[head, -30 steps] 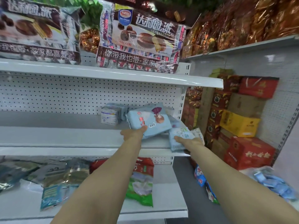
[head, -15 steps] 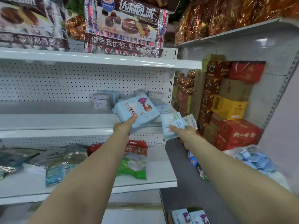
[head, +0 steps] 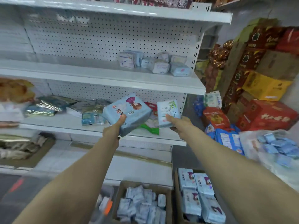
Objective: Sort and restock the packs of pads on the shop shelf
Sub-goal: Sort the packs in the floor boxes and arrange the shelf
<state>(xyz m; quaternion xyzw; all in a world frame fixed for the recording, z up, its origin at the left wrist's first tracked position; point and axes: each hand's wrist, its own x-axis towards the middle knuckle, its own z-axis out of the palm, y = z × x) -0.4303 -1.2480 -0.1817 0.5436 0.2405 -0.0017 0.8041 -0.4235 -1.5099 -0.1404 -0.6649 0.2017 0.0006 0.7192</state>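
Observation:
My left hand point(head: 115, 128) grips a large light-blue pack of pads point(head: 129, 110) with a purple figure printed on it, thumb on top. My right hand point(head: 179, 125) holds a smaller pale pack point(head: 168, 113) with a green leaf print. Both packs are in the air in front of the lower shelf point(head: 97, 130). Several small packs of pads point(head: 155, 63) lie in a loose group at the right end of the middle shelf point(head: 105, 78).
Two cardboard boxes on the floor hold more packs: small ones point(head: 142, 204) and large blue ones point(head: 200, 196). A clear bag of small blue packs point(head: 278, 147) lies at right. Red and yellow cartons point(head: 265, 97) are stacked beyond the shelf end. Snack bags point(head: 48, 105) lie on the lower shelf.
Both hands have drawn the two packs away from the middle shelf and downward. The view has tilted down, bringing the floor boxes into sight.

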